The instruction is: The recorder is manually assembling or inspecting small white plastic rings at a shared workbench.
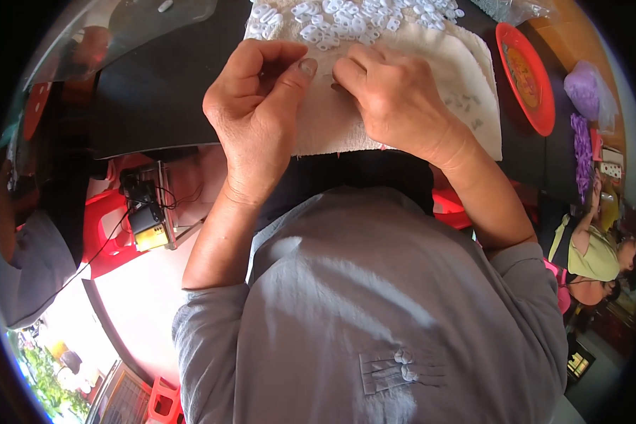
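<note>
My left hand point(260, 106) is raised over a cream cloth point(466, 63), its fingers curled and its thumb bent toward the index finger. Close beside it, my right hand point(396, 99) is closed in a pinch, palm down. A gap separates the two hands, and whatever they may hold is too small or hidden to make out. Just beyond the fingertips lies a heap of small white looped plastic pieces point(346, 22). Several tiny grey pieces point(466, 104) are scattered on the cloth, to the right of my right wrist.
The cloth lies on a dark table point(162, 92). A red oval plate point(524, 79) with a patterned centre sits at the right, near a purple bundle in clear plastic point(583, 88). Below left are a red stool point(106, 233) and a black device with cables point(143, 201). Another person point(597, 251) is at far right.
</note>
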### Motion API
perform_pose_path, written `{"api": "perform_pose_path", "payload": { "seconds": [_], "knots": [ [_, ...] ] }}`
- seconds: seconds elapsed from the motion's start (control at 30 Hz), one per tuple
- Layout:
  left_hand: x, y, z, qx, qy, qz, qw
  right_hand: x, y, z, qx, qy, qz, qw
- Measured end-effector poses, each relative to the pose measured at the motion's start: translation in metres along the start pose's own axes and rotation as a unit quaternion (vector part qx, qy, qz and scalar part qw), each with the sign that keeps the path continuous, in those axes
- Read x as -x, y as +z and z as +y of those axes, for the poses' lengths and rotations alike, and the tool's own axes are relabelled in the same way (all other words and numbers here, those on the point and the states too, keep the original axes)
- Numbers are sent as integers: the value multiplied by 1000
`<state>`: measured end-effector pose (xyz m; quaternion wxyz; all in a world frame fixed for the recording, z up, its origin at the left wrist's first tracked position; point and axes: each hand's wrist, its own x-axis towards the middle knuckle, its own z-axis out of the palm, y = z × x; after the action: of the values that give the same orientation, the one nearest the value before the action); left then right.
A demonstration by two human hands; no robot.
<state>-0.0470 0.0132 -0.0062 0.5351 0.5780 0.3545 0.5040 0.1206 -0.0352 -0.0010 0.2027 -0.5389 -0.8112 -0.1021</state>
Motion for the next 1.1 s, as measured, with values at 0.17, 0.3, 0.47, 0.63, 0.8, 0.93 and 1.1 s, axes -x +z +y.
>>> {"api": "perform_pose_path", "payload": {
  "seconds": [0.17,0.3,0.47,0.63,0.8,0.93,1.1],
  "knots": [
    [-1,-1,0,-14,12,-7,1000,-1,-1,0,-5,-5,2,1000],
    [-1,-1,-5,13,33,-15,999,-1,-3,-2,10,-6,-4,1000],
    [-2,-1,-14,-14,46,-19,999,0,-2,-7,18,13,-23,999],
    [-6,1,-17,-56,60,-23,996,0,0,-7,45,14,-26,999],
    [-10,-1,-20,-66,119,-6,991,-3,-5,-13,68,29,-39,997],
    [-12,1,-21,-75,123,-16,989,1,-2,-4,46,19,8,999],
    [-8,-4,-17,-48,141,-88,985,2,-29,6,-372,221,-59,900]
  ]
}}
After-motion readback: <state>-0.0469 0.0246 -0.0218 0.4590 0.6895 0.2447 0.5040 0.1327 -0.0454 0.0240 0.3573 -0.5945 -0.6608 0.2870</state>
